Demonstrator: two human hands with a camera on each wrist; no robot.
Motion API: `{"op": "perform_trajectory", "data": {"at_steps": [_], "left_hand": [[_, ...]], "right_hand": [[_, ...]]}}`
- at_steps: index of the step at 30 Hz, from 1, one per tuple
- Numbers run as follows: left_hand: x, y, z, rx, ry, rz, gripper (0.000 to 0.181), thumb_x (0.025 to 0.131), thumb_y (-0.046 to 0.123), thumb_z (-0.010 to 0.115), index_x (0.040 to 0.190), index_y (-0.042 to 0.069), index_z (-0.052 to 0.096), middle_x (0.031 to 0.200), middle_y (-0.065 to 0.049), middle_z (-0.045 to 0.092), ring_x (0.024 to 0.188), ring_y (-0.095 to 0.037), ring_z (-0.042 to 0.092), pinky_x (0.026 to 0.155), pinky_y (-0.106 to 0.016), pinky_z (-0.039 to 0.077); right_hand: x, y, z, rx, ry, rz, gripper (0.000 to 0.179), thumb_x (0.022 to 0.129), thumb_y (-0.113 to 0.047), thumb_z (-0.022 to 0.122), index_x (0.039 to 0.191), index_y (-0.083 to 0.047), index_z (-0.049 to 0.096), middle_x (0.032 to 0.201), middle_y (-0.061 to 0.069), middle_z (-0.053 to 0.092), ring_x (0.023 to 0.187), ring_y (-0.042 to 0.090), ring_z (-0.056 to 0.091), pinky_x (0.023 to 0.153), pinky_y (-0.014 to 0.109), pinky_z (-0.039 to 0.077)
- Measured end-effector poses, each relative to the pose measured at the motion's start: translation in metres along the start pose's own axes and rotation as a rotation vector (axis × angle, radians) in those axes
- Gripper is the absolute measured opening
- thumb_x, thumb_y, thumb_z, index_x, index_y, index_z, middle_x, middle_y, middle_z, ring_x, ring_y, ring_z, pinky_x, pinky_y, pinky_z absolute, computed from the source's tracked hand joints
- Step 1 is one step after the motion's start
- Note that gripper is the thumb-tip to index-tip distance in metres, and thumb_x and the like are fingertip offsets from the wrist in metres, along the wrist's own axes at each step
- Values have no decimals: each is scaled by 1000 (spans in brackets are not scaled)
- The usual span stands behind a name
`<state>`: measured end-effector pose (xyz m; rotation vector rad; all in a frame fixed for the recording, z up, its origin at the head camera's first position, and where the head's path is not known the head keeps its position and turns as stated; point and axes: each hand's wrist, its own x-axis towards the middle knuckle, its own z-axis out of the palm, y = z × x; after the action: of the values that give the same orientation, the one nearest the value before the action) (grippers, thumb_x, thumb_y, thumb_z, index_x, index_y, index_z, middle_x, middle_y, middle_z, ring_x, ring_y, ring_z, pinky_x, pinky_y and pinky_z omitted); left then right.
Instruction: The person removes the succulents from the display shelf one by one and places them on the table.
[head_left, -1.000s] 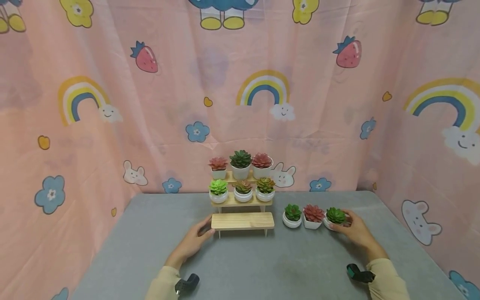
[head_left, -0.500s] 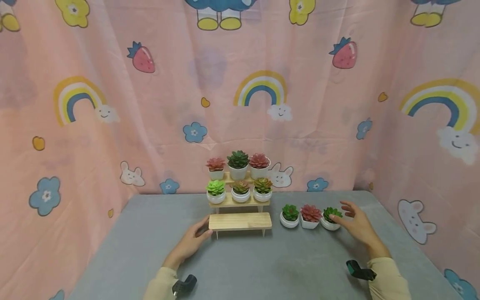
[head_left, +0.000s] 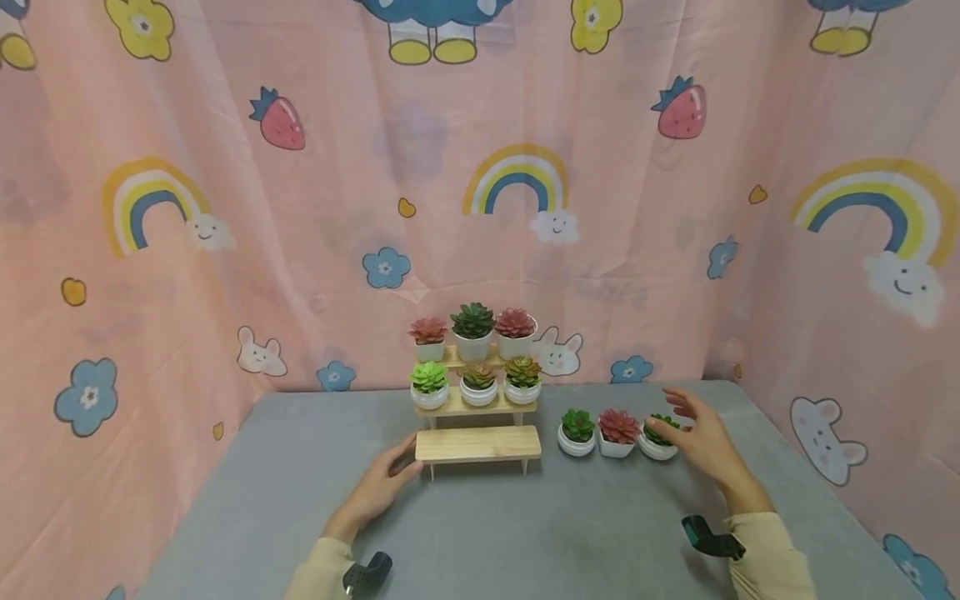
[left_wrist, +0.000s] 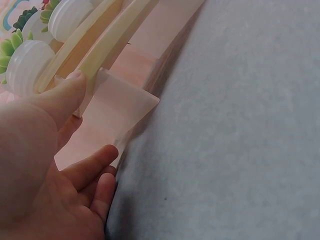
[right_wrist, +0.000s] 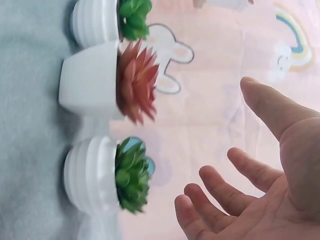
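My left hand (head_left: 377,483) holds the left end of the lowest board of a stepped wooden plant stand (head_left: 478,444); in the left wrist view the thumb lies at the board's edge (left_wrist: 116,42), other fingers loosely bent beside the stand's pale leg (left_wrist: 122,97). My right hand (head_left: 705,442) hovers with spread fingers by a green succulent in a round white pot (head_left: 657,451), apart from it in the right wrist view. Left of that pot stand a red succulent in an angular white pot (right_wrist: 90,80) and another green succulent in a round pot (head_left: 576,437).
Three potted succulents stand on the stand's middle step (head_left: 453,407), light green (head_left: 430,379) at left. The top step bears three more, a dark green one (head_left: 473,332) between two reddish ones. A pink patterned curtain (head_left: 322,217) hangs behind the grey table (head_left: 480,533).
My right hand has let go of the rightmost green succulent's pot and risen from it, fingers spreading. The left hand keeps its place at the board's end. The head view has shifted slightly.
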<state>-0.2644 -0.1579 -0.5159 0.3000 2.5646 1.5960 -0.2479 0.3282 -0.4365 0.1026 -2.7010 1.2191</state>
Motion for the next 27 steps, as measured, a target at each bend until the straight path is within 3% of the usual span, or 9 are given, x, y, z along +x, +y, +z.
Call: {"op": "perform_trajectory", "data": {"at_steps": [19, 27], "left_hand": [[3, 3, -2, -9, -5, 4, 64, 101, 33, 62, 157, 15, 38, 156, -17, 46, 150, -40, 35, 121, -59, 32], [2, 1, 0, 6, -9, -8, 64, 101, 36, 61, 157, 15, 38, 157, -16, 45, 150, -39, 36, 121, -58, 33]], "right_hand": [[2, -35, 28, -11, -33, -107, 66, 96, -29, 70, 149, -2, 42, 146, 32, 49, 133, 50, 46, 101, 69, 44], [-1, -42, 42, 74, -67, -134, 62, 97, -23, 70, 147, 1, 44, 142, 33, 51, 125, 51, 56, 96, 62, 53]]}}
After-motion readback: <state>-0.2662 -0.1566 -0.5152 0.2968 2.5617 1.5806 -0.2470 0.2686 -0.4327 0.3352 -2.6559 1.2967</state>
